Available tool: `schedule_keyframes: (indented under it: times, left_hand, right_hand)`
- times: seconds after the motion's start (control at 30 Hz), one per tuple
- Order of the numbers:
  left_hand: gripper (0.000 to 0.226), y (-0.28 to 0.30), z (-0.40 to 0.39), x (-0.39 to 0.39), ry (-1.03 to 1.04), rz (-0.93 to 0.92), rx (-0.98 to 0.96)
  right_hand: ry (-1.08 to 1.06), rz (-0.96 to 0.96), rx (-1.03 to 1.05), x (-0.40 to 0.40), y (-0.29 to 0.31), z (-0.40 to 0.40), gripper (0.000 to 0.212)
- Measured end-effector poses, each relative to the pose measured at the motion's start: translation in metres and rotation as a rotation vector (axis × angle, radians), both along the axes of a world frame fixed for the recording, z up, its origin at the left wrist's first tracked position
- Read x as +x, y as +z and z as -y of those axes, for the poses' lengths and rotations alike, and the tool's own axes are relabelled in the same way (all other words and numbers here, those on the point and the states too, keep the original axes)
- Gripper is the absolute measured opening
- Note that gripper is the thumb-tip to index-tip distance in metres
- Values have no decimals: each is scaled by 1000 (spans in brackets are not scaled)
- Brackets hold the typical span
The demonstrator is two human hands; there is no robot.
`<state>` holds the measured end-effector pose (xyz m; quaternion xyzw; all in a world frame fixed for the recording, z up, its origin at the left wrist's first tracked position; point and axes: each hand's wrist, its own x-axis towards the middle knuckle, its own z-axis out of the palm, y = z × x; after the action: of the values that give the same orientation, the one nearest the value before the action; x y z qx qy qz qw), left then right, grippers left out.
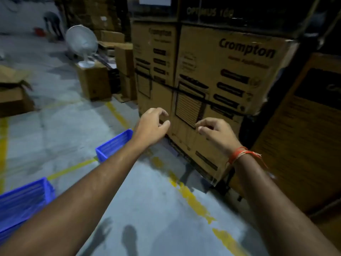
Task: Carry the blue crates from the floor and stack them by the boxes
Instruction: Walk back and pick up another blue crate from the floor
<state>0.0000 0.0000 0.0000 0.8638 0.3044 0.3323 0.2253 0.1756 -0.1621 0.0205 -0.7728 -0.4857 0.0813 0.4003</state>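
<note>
Closest to the camera, bottom-left corner of the floor (147, 191): a blue crate (24, 198), blurry, sitting flat on the concrete just inside a yellow painted line (193, 200). A second blue crate (114, 145) is a bit further along the floor, partly hidden behind the left forearm, also on the ground right by where two yellow lines meet.

Both arms are stretched out forward. The left hand (151, 126) is empty, fingers loosely curled, not gripping anything. The right hand (215, 132) is the same deal, relaxed curl, nothing in it, with an orange thread band (241, 154) at the wrist. Both hands hover in front of the lower part of the big Crompton box (227, 85); can't tell if they actually touch it.

That box has a black strap (184, 91) round it and sits in a stack of similar cardboard boxes. Another dark-printed carton (304, 137) stands to its right.

Further back along the floor's left side: an open carton (14, 97), a smaller box with a white fan (83, 43) on top, and way off in the far corner a person (53, 23) bending over.
</note>
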Motion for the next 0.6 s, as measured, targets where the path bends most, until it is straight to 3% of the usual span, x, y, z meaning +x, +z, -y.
schedule_keyframes:
  times: [0.2, 0.47, 0.6]
  left_hand:
    - [22, -34, -84, -63, 193, -54, -121]
    - [22, -119, -154, -125, 342, -107, -386]
    - [28, -156, -195, -130, 398, -132, -533]
  right_hand:
    - [133, -59, -90, -43, -38, -118, 15]
    - [319, -272, -228, -73, -152, -219, 9]
    - [334, -346, -293, -59, -198, -272, 17]
